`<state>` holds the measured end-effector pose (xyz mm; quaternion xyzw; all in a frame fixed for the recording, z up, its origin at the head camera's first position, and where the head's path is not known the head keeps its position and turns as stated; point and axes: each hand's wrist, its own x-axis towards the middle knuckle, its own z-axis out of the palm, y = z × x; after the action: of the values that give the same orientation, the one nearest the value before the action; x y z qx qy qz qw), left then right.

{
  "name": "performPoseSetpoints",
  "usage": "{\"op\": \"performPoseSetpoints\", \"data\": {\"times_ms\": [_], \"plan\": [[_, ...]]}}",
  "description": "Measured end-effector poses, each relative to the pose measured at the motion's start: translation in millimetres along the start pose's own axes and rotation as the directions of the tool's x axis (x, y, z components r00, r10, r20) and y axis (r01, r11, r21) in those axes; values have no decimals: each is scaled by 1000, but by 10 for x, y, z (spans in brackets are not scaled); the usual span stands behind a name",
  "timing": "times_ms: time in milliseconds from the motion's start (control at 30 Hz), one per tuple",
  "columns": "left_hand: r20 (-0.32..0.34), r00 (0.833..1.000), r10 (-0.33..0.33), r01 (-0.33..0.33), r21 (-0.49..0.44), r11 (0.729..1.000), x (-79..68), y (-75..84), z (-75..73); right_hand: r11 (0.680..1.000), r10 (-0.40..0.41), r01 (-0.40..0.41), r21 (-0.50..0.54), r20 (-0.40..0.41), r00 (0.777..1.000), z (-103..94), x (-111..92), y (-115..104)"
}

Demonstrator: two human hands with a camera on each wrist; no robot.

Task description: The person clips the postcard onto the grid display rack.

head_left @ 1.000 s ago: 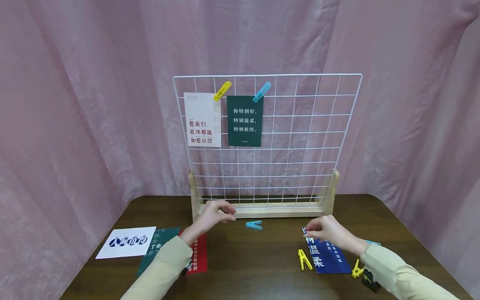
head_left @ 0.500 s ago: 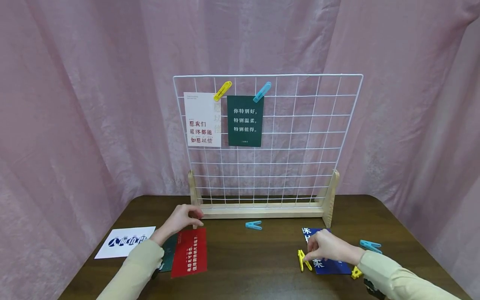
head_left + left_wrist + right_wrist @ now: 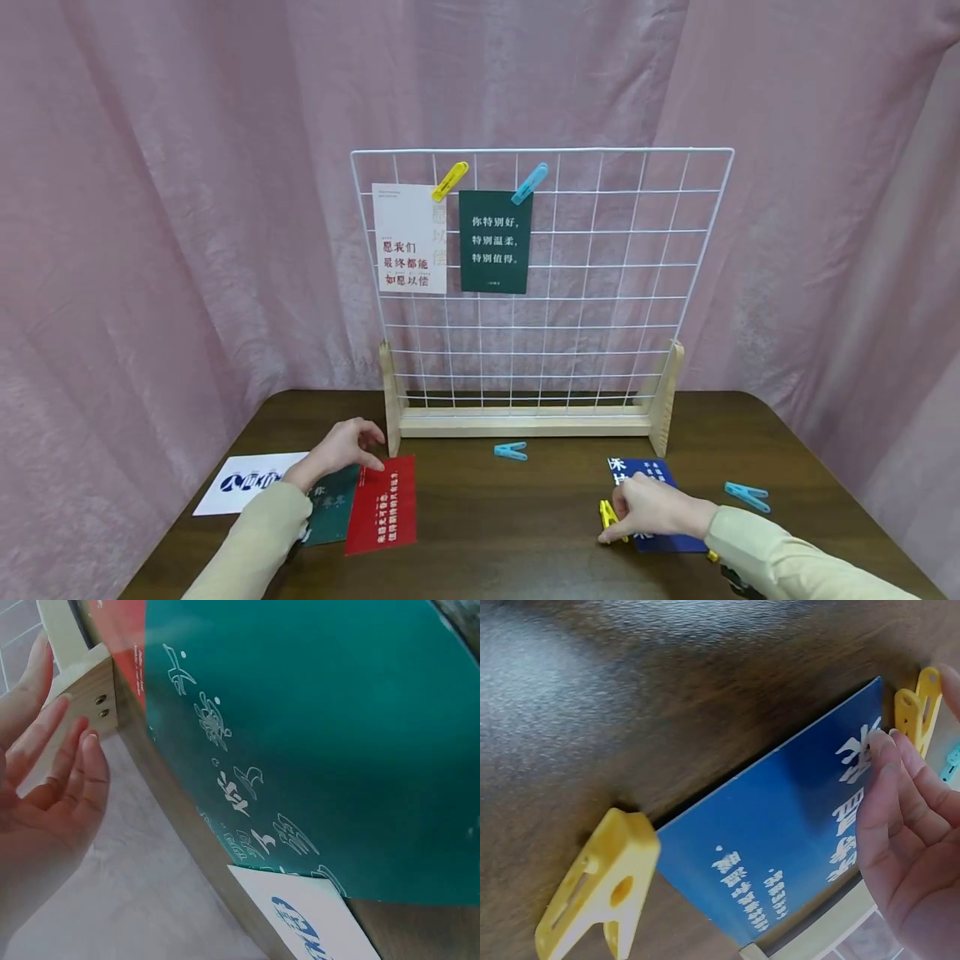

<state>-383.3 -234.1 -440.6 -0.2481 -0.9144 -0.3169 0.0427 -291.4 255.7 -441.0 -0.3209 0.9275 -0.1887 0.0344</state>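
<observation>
My right hand (image 3: 660, 507) pinches a yellow clothespin (image 3: 607, 515) at the left edge of a blue card (image 3: 663, 472). In the right wrist view, thumb and fingers stand on either side of this yellow clothespin (image 3: 919, 712). My left hand (image 3: 339, 455) holds nothing, its fingers loosely bent with a gap to the thumb. It hovers over the upper parts of a red card (image 3: 384, 508) and a dark green card (image 3: 330, 510). The left wrist view has the green card (image 3: 337, 750) beside the open left hand (image 3: 49, 817).
Behind stands a white wire grid (image 3: 577, 283) on a wooden base (image 3: 525, 427). A white card (image 3: 408, 225) and green card (image 3: 495, 237) hang there by clothespins. Blue clothespins (image 3: 512, 451) lie on the table; another yellow clothespin (image 3: 604, 885) lies by the blue card.
My left hand has moved left, from beside the blue clothespin to above the red and green cards. My right hand has come down from the blue card's top left corner to the yellow clothespin.
</observation>
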Motion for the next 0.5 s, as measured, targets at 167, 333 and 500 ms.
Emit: {"op": "performPoseSetpoints", "data": {"times_ms": [167, 333, 500], "plan": [[54, 998, 13, -17, 76, 997, -24, -33, 71, 999, 12, -13, 31, 45, 999, -14, 29, -16], [67, 998, -13, 5, 110, 994, -45, -67, 129, 999, 8, -10, 33, 55, 998, -56, 61, -33], [59, 997, -42, 35, 122, 992, -68, -94, 170, 999, 11, -13, 52, 46, 999, -138, 96, -45]]}}
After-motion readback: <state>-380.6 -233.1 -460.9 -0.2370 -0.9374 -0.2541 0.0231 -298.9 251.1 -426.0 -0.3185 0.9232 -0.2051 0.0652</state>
